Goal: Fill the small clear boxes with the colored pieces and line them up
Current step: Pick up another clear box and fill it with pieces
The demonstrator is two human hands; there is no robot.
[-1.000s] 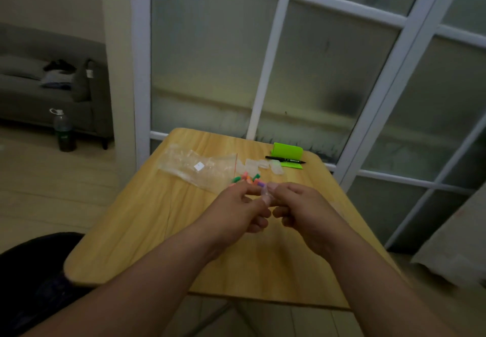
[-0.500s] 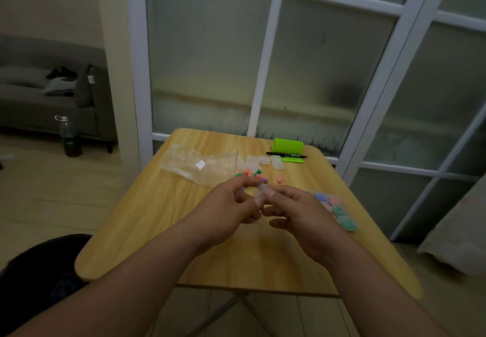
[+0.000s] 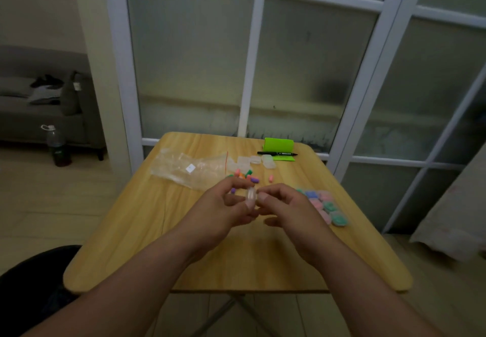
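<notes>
Two hands meet above the middle of a wooden worktop [image 3: 236, 257], pinching one small clear box [image 3: 251, 197] between them. The left hand [image 3: 226, 205] grips the box from its left side with the thumb and curled fingers. The right hand [image 3: 286, 210] pinches the opposite edge between thumb and forefinger. The box is lifted off the worktop and stands on edge, its longer side running roughly up and down. It is too small to tell whether its lid is open or whether anything is inside.

The loose coloured pieces [image 3: 247, 176] lie in a little heap just beyond the hands, on the side away from the person. They sit slightly nearer the left hand. One pink piece [image 3: 271, 178] lies apart, a little to the right of the heap. A purple piece [image 3: 233, 190] shows by the left fingertips; it cannot be told whether it is held or lying behind them.

Further back are several empty clear boxes [image 3: 252, 160], with a crumpled plastic bag [image 3: 189, 168] to their left. A black pen [image 3: 277, 153] lies on a green card [image 3: 278, 146] to their right.

The filled boxes [image 3: 323, 205], showing pink, blue and green, sit in a cluster just to the right of the right hand. Judging by this layout, the left hand is better placed to reach forward for pieces. The right hand is closer to the cluster where the finished box would go.
</notes>
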